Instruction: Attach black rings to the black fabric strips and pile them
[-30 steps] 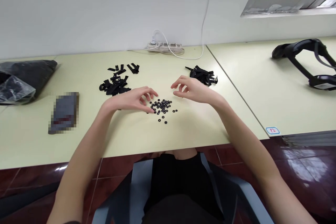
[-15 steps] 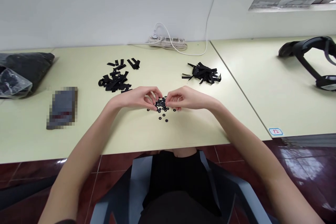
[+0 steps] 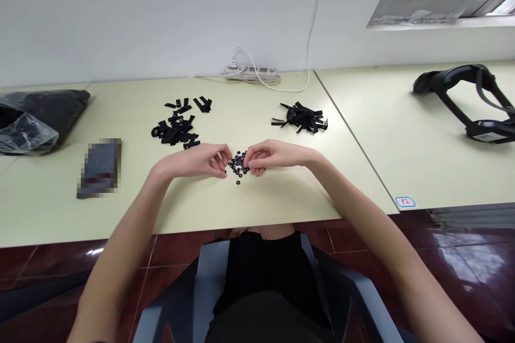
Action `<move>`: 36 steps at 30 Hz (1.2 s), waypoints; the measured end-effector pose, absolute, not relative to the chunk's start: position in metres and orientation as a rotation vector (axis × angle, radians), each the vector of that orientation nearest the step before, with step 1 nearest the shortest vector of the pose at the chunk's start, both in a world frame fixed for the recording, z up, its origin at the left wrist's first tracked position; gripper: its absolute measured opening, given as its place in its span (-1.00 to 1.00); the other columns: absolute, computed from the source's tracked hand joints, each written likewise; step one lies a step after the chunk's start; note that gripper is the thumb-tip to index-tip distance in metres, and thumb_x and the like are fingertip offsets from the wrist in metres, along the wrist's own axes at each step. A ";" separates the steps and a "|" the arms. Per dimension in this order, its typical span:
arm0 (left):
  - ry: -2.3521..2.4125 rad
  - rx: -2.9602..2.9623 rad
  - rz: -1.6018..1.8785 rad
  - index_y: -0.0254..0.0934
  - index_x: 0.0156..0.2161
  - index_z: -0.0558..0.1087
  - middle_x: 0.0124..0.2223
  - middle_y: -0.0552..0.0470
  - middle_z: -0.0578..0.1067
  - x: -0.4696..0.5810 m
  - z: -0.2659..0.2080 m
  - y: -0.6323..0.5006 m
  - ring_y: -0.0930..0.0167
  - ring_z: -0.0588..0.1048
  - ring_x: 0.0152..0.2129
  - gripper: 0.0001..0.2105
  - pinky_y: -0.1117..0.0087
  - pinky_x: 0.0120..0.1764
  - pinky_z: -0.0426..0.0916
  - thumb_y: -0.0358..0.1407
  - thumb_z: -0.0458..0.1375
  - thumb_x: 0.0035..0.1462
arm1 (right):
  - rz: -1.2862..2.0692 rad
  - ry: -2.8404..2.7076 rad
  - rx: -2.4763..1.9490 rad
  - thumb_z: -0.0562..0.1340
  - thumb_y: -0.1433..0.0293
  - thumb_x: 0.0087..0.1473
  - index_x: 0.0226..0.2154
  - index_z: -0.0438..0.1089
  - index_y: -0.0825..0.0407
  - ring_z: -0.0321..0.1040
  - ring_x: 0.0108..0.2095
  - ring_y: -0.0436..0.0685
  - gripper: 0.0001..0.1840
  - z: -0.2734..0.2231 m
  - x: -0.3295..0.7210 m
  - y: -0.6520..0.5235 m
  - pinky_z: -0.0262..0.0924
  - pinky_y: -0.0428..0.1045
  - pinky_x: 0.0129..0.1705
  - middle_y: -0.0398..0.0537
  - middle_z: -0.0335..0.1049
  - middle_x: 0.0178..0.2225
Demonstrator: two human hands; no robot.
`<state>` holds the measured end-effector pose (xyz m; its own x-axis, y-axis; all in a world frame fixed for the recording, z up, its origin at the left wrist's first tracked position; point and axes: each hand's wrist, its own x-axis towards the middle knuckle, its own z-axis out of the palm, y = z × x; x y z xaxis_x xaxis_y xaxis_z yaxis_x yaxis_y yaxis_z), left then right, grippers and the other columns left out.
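A small pile of black discs with holes, like washers [image 3: 237,161], lies on the pale table between my two hands. My left hand [image 3: 201,161] rests at the pile's left side, thumb and fingers apart, holding nothing visible. At the right edge of the pile is my right hand [image 3: 269,154], its fingers curled and the thumb close against them. Its fingertips touch or hover over the discs; whatever may be between them is hidden. Short black fabric strips [image 3: 175,131] lie beyond my left hand, partly near its knuckles. Another heap of black strips [image 3: 303,117] sits beyond my right hand.
A black plastic bag [image 3: 60,115] and a blurred-out flat object [image 3: 100,166] lie on the left. A power strip [image 3: 253,73] with a white cord stands by the wall. To the right, past the table seam, is a black headset-like frame [image 3: 446,94].
The view has shifted slightly. My left hand has drawn a little left from the discs, while my right hand now covers the right part of the pile. The loose discs in front look closer together.
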<state>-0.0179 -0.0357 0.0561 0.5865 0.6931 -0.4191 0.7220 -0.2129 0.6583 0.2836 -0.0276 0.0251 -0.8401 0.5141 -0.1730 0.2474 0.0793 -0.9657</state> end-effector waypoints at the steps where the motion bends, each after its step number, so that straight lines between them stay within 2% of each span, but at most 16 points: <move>1: 1.122 1.939 0.000 -0.14 0.04 0.48 0.01 -0.08 0.66 -0.014 0.055 -0.040 0.20 0.70 -0.09 -0.56 0.18 -0.02 0.57 0.04 0.39 0.19 | 1.819 -2.159 -0.809 0.42 0.13 0.40 -0.08 0.63 0.01 0.65 -0.17 0.09 -0.71 0.027 0.288 -0.026 0.55 0.03 -0.01 -0.04 0.70 -0.15; 4: 1.150 1.930 0.104 -0.15 0.07 0.45 0.06 -0.12 0.62 -0.009 0.054 -0.056 0.18 0.67 -0.06 -0.51 0.15 0.01 0.56 0.09 0.40 0.23 | 1.808 -2.220 -0.907 0.46 0.09 0.35 -0.18 0.61 0.01 0.63 -0.21 0.10 -0.68 0.028 0.296 -0.021 0.55 0.05 -0.04 -0.04 0.68 -0.20; 8: 1.257 1.973 0.211 -0.14 0.27 0.33 0.04 -0.11 0.53 -0.008 0.043 -0.081 0.18 0.57 -0.15 -0.19 0.14 -0.12 0.53 0.21 0.51 0.11 | 1.879 -2.162 -0.902 0.45 0.05 0.36 -0.13 0.61 0.01 0.69 -0.09 0.15 -0.65 0.025 0.294 -0.022 0.56 0.09 0.08 0.02 0.73 -0.09; 9: 1.260 1.965 0.224 -0.13 0.30 0.30 0.02 -0.09 0.51 -0.007 0.038 -0.086 0.20 0.55 -0.18 -0.17 0.14 -0.14 0.52 0.21 0.51 0.13 | 1.887 -2.139 -0.890 0.44 0.06 0.37 -0.11 0.60 0.01 0.69 -0.06 0.15 -0.65 0.023 0.292 -0.022 0.56 0.10 0.13 0.03 0.73 -0.07; 10: 1.283 1.957 0.267 -0.13 0.29 0.30 -0.01 -0.06 0.49 -0.006 0.032 -0.090 0.22 0.52 -0.21 -0.20 0.15 -0.16 0.50 0.21 0.49 0.15 | 1.881 -2.119 -0.877 0.43 0.08 0.38 -0.11 0.60 0.01 0.69 -0.03 0.15 -0.67 0.021 0.289 -0.023 0.55 0.10 0.16 0.03 0.73 -0.06; 13: 1.307 1.919 0.384 -0.13 0.26 0.31 0.01 -0.06 0.47 0.000 0.017 -0.090 0.21 0.51 -0.14 -0.32 0.12 -0.07 0.49 0.16 0.43 0.25 | 1.817 -2.057 -0.839 0.41 0.17 0.40 -0.11 0.61 0.01 0.67 0.00 0.13 -0.76 0.015 0.282 -0.024 0.53 0.11 0.23 0.02 0.71 -0.04; 17: 1.306 1.907 0.462 -0.14 0.15 0.36 -0.02 -0.06 0.50 0.009 0.007 -0.073 0.19 0.54 -0.11 -0.38 0.09 0.00 0.49 0.14 0.46 0.22 | 1.804 -1.959 -0.794 0.39 0.28 0.37 -0.11 0.60 0.01 0.65 0.01 0.11 -0.86 0.008 0.278 -0.021 0.52 0.12 0.27 -0.02 0.69 -0.04; 20: 1.292 1.907 0.494 -0.13 0.10 0.38 -0.04 -0.04 0.51 0.014 0.006 -0.063 0.20 0.55 -0.13 -0.42 0.09 -0.02 0.50 0.13 0.47 0.19 | 1.800 -1.926 -0.786 0.38 0.26 0.36 -0.10 0.59 0.00 0.64 0.03 0.13 -0.84 0.009 0.281 -0.018 0.51 0.14 0.28 0.00 0.68 -0.04; 23: 1.282 1.914 0.520 -0.14 0.09 0.40 -0.03 -0.04 0.50 0.014 0.009 -0.063 0.21 0.55 -0.13 -0.42 0.10 -0.01 0.52 0.11 0.50 0.17 | 1.601 -2.042 -0.880 0.41 0.15 0.34 -0.04 0.55 -0.03 0.60 -0.03 0.17 -0.72 0.012 0.286 -0.017 0.52 0.18 0.18 0.00 0.65 -0.07; 25: 1.293 1.918 0.530 -0.15 0.12 0.43 -0.01 -0.05 0.50 0.009 0.012 -0.068 0.22 0.55 -0.11 -0.41 0.10 0.01 0.53 0.10 0.50 0.18 | 1.379 -2.158 -0.967 0.48 0.09 0.26 0.04 0.51 -0.05 0.55 -0.01 0.25 -0.57 0.010 0.287 -0.019 0.50 0.23 0.14 0.04 0.60 -0.01; 28: 1.314 1.905 0.520 -0.13 0.21 0.45 0.07 -0.07 0.52 -0.006 0.016 -0.081 0.23 0.57 -0.09 -0.39 0.10 0.04 0.57 0.11 0.48 0.22 | 1.120 -2.303 -0.963 0.59 0.03 0.11 0.24 0.46 -0.08 0.39 0.27 0.43 -0.25 0.000 0.282 -0.024 0.41 0.37 0.31 0.16 0.44 0.26; 30: 1.339 1.909 0.531 -0.12 0.23 0.46 0.09 -0.07 0.51 -0.019 0.018 -0.090 0.25 0.58 -0.10 -0.41 0.09 0.07 0.59 0.11 0.45 0.25 | 1.020 -2.387 -0.900 0.61 0.00 0.11 0.38 0.41 -0.11 0.22 0.41 0.48 -0.11 -0.008 0.276 -0.028 0.27 0.44 0.45 0.18 0.33 0.36; 31: 1.370 1.912 0.531 -0.11 0.23 0.47 0.10 -0.08 0.51 -0.026 0.018 -0.094 0.25 0.58 -0.10 -0.44 0.08 0.09 0.59 0.10 0.43 0.29 | 0.973 -2.423 -0.867 0.58 -0.01 0.17 0.42 0.39 -0.13 0.18 0.43 0.48 -0.11 -0.012 0.272 -0.030 0.21 0.44 0.48 0.18 0.31 0.36; 33: 1.461 1.922 0.554 -0.11 0.21 0.50 0.12 -0.09 0.51 -0.041 0.018 -0.100 0.25 0.58 -0.11 -0.51 0.07 0.09 0.59 0.09 0.37 0.34 | 0.859 -2.493 -0.792 0.47 0.00 0.36 0.42 0.43 -0.15 0.17 0.40 0.46 -0.29 -0.017 0.263 -0.035 0.15 0.44 0.50 0.19 0.32 0.34; 36: 1.650 1.962 0.634 -0.12 0.17 0.55 0.12 -0.10 0.50 -0.061 0.015 -0.105 0.24 0.56 -0.11 -0.57 0.06 0.10 0.57 0.10 0.28 0.40 | 0.686 -2.565 -0.698 0.28 0.09 0.56 0.25 0.55 -0.15 0.21 0.33 0.43 -0.63 -0.023 0.249 -0.039 0.16 0.38 0.45 0.17 0.38 0.30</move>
<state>-0.0611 -0.1051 0.0154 0.1587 0.9867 0.0348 0.7561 -0.1441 0.6383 0.2494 -0.0390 -0.0231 -0.7985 0.5529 0.2382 0.3601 0.7557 -0.5470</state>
